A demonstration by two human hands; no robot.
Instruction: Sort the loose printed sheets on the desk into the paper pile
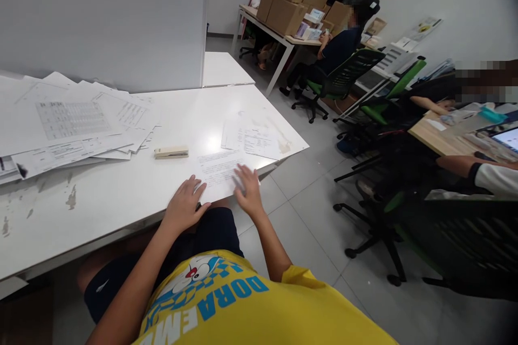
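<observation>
A printed sheet of paper [220, 170] lies at the front edge of the white table, between my two hands. My left hand [186, 202] rests at the sheet's left side, its fingers stretched out and the thumb near the lower edge. On the right, my right hand [247, 188] touches the sheet's right side with fingers spread. Behind the left hand lies a cream-coloured stapler [171, 152]. More printed sheets [261, 140] lie flat just beyond the paper, close to the table's right corner.
A messy pile of printed papers [73, 118] covers the table's left part, before a grey partition [101, 21]. Cardboard boxes [289, 5] are stacked on another table. One person [343, 46] sits there; others sit at the right near office chairs [445, 237].
</observation>
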